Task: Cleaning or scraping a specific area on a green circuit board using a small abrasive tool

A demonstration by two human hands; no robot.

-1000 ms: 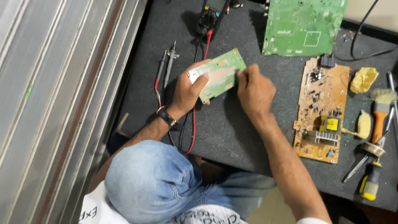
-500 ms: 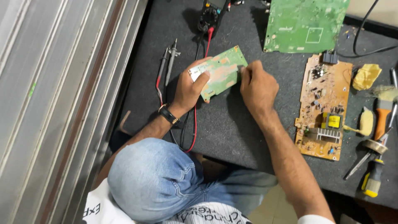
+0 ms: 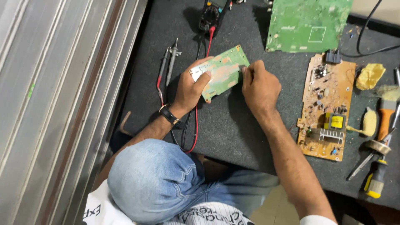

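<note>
A small green rectangular circuit board [image 3: 221, 73] is held tilted above the dark table [image 3: 233, 129], its long axis slanting up-right, left hand [image 3: 189, 89] gripping its lower-left end, right hand [image 3: 260, 85] pinching its right edge.

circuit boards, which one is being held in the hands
The small green board, gripped by the left hand and right hand; the large green board and tan board lie untouched.
</note>
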